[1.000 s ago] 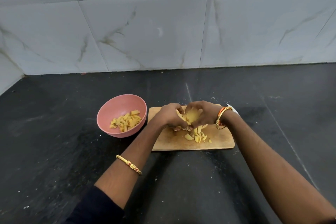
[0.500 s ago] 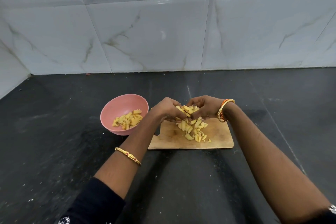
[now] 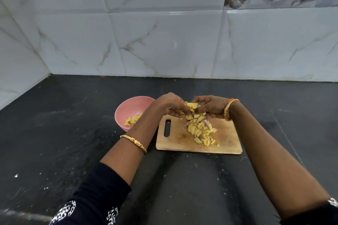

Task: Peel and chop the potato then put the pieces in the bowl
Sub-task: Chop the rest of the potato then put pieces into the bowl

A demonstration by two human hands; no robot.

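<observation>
Your left hand and right hand meet over the far edge of the wooden chopping board, fingers curled inward toward each other and cupped around a scoop of chopped potato pieces. Both hands are narrow, closed round that handful, with yellow chunks showing in the gap between your fingertips. Whether every piece in the scoop is lifted clear of the board cannot be told from here.

Just below your hands, on the near side, a loose trail of potato pieces spills down the middle of the board toward you, touching the wood and ending close to the board's near edge. The board's slotted handle lies below your left hand, beside your left forearm.

To the left of your left hand, and partly hidden behind that wrist, sits the pink bowl on the black countertop. It already holds a small heap of potato chunks against its near wall. The bowl stands just beside the board's left end; whether they touch is hidden by your arm.

A gold bangle circles your left forearm, well back from the hand, and an orange and gold bangle sits right at your right wrist. White marbled wall tiles rise beyond both hands.
</observation>
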